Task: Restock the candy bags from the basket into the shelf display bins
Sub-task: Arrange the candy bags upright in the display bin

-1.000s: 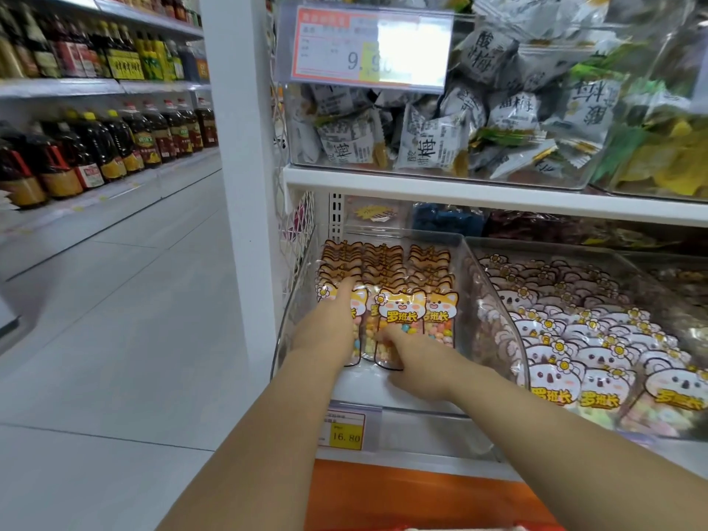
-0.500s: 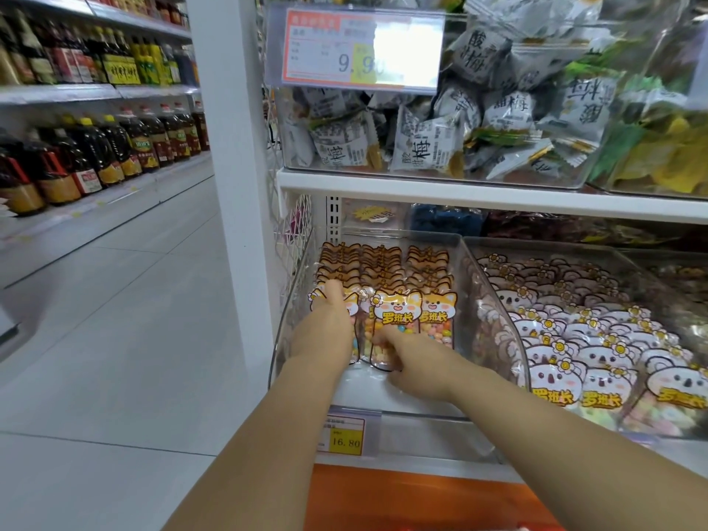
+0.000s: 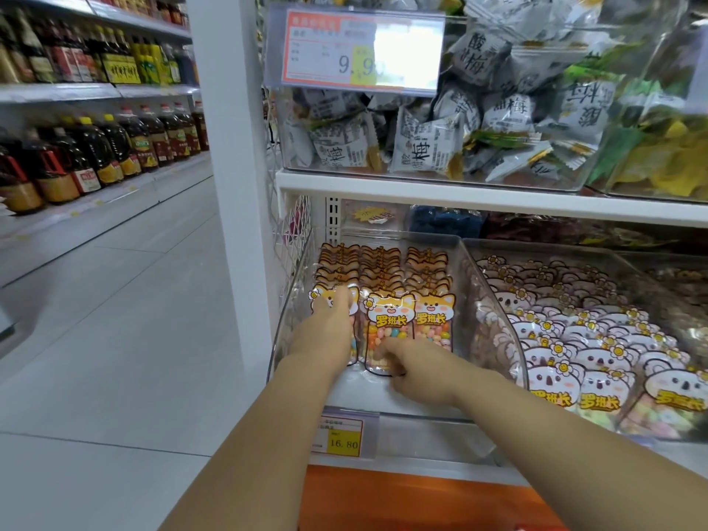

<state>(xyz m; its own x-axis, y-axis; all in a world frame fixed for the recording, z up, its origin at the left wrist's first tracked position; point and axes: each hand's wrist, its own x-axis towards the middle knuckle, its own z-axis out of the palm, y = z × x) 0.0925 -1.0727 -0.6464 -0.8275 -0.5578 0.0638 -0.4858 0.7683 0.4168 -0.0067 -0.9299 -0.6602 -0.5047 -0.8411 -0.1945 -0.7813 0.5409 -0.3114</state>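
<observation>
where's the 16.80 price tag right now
In the head view the yellow 16.80 price tag hangs on the shelf edge at lower centre, below the clear bin of fox candy bags, between the two forearms.

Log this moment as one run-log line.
phase: arranging | left hand: flat on left candy bag | right hand: at middle candy bag | bin: three rows

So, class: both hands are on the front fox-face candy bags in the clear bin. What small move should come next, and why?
Probably nudge the middle front bag upward with the right hand: its bottom edge sits lower than the right-hand bag, while the left hand steadies the left row.
</observation>
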